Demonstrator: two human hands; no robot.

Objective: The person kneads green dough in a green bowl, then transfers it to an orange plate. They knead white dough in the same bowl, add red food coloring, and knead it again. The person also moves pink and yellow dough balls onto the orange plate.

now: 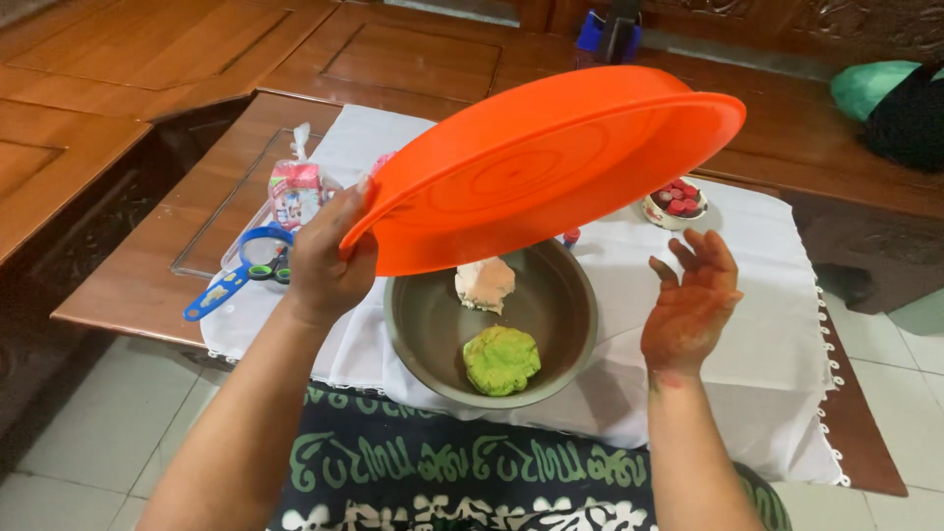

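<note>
Orange plastic lid (551, 167), tilted above metal bowl (423, 324) near table's front edge, pinched at rim by left hand (329, 261); right hand (688, 305) spread, empty. Risk: one-point grip slips, lid drops onto dough.

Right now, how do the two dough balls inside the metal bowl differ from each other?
The green dough ball is bright green and lies at the near side of the metal bowl; the pale dough ball is cream-white and lies at the far side. The green one shows whole, while the orange lid, tilted in the left hand, hides the pale one's top. The green one looks rounder and flatter; the pale one is lumpier. Both rest apart on the bowl's bottom.
</note>
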